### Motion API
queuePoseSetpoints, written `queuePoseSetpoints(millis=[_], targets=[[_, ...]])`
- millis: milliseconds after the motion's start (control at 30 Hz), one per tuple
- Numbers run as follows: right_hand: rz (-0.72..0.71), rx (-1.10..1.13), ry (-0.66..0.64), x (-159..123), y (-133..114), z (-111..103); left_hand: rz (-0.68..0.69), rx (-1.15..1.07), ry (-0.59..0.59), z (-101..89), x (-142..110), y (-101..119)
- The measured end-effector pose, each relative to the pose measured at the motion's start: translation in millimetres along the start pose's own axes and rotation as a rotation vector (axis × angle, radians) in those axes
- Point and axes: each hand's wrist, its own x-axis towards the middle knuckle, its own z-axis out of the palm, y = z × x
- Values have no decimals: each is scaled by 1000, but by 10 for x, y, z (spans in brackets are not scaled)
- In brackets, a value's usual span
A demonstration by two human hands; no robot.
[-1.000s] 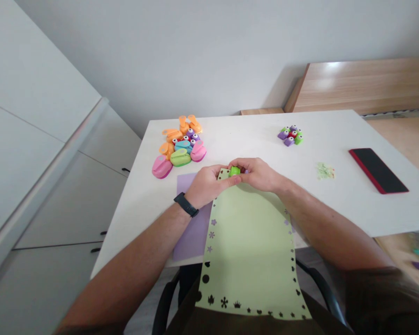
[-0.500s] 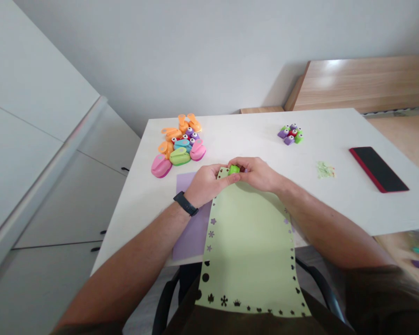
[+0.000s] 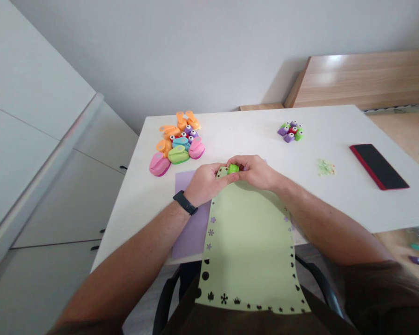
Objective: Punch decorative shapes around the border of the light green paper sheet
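A pale green sheet of paper (image 3: 253,242) hangs over the table's front edge towards my lap, with shaped holes punched along its borders. At its far edge sits a small green craft punch (image 3: 233,169), between my two hands. My right hand (image 3: 253,171) is closed around the punch from the right. With my left hand (image 3: 211,180) I grip the far left corner of the paper, the thumb reaching to the punch. Beneath lies a purple sheet (image 3: 190,228), partly covered by the green one.
Larger lever punches (image 3: 178,154) in orange, pink, green and blue cluster at the back left. Several small punches (image 3: 290,131) stand at the back right. Punched scraps (image 3: 325,167) lie near a black, red-edged tablet-like object (image 3: 379,166). Chair armrests (image 3: 323,281) flank my lap.
Both hands keep their hold on the paper and punch, with only slight finger movement at the punch. The whole view has shifted a little.
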Motion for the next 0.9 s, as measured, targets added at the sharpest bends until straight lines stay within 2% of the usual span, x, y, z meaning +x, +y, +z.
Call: queuePoseSetpoints(millis=[167,467,667,900], targets=[[4,9,6,8,10,11,-8,-18,-22,-1,7,5],[18,60,17,24,49,34,-29,-24,-1,5,19,11],[-9,59,-19,3,12,-16,-57,-58,42,-13,20,32],[-26,53,-5,-15,-30,-32,-56,-191,18,-29,-26,25]])
